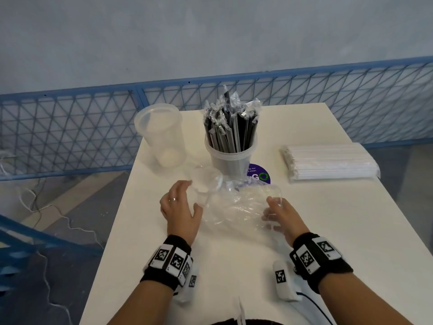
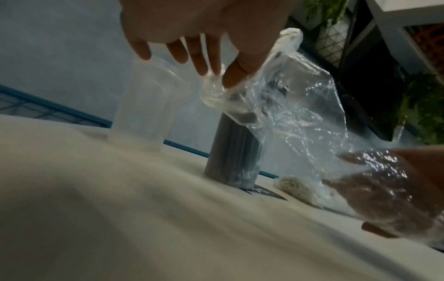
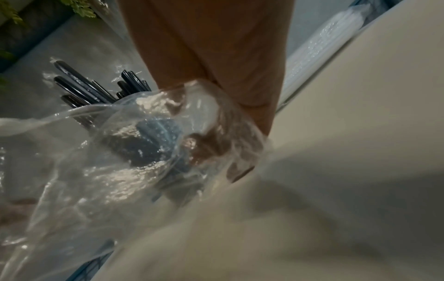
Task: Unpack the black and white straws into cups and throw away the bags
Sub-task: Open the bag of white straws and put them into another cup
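A clear empty plastic bag (image 1: 234, 205) hangs crumpled between my hands over the white table (image 1: 304, 231). My left hand (image 1: 190, 197) pinches the bag's left edge between thumb and fingertips (image 2: 236, 70). My right hand (image 1: 274, 208) grips the right end, and its curled fingers (image 3: 211, 146) are wrapped in the film. Behind the bag stands a translucent cup (image 1: 230, 158) filled with individually wrapped black straws (image 1: 230, 123). Left of it an empty translucent cup (image 1: 161, 134) stands upright. A sealed pack of white straws (image 1: 328, 163) lies flat at the right.
A round purple sticker (image 1: 260, 175) lies on the table beside the straw cup. A blue mesh fence (image 1: 70, 127) runs behind the table. The table's left edge is close to my left hand, with floor and cables (image 1: 35, 202) below.
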{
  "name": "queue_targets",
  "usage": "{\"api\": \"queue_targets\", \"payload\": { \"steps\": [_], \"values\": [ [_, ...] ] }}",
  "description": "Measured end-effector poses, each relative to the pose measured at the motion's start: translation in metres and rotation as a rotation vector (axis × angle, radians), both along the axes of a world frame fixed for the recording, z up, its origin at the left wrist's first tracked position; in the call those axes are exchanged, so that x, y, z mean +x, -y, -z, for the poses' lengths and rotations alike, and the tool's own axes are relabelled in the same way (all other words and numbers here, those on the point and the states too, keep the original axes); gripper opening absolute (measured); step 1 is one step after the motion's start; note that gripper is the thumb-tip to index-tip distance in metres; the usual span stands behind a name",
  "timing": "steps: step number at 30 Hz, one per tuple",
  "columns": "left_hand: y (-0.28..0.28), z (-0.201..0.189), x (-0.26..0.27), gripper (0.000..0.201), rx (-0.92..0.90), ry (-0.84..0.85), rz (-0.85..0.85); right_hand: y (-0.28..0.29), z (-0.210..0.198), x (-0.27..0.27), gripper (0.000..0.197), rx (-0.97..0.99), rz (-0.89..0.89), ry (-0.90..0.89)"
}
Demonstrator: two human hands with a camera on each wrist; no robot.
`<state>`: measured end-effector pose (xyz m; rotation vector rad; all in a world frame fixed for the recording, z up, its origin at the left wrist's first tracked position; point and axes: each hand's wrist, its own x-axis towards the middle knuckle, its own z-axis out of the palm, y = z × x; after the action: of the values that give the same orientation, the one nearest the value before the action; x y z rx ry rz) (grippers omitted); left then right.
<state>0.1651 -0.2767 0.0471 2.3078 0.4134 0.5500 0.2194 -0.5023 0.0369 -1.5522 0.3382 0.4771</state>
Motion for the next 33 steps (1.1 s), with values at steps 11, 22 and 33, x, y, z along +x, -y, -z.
{"api": "queue_targets", "payload": {
  "steps": [11, 22, 33],
  "values": [
    [-0.030, 0.004, 0.004, 0.026, -0.223, 0.027, 0.055, 0.008, 0.013, 0.026, 0.019, -0.195, 0.210, -0.020],
    [-0.033, 0.018, -0.006, 0.013, -0.247, -0.580, 0.184, -0.023, 0.017, 0.003, 0.076, -1.219, -0.772, 0.312],
    [0.014, -0.003, 0.046, 0.045, 0.219, -0.723, 0.138, -0.032, 0.050, -0.003, 0.073, -1.248, -1.140, 0.265]
  ]
}}
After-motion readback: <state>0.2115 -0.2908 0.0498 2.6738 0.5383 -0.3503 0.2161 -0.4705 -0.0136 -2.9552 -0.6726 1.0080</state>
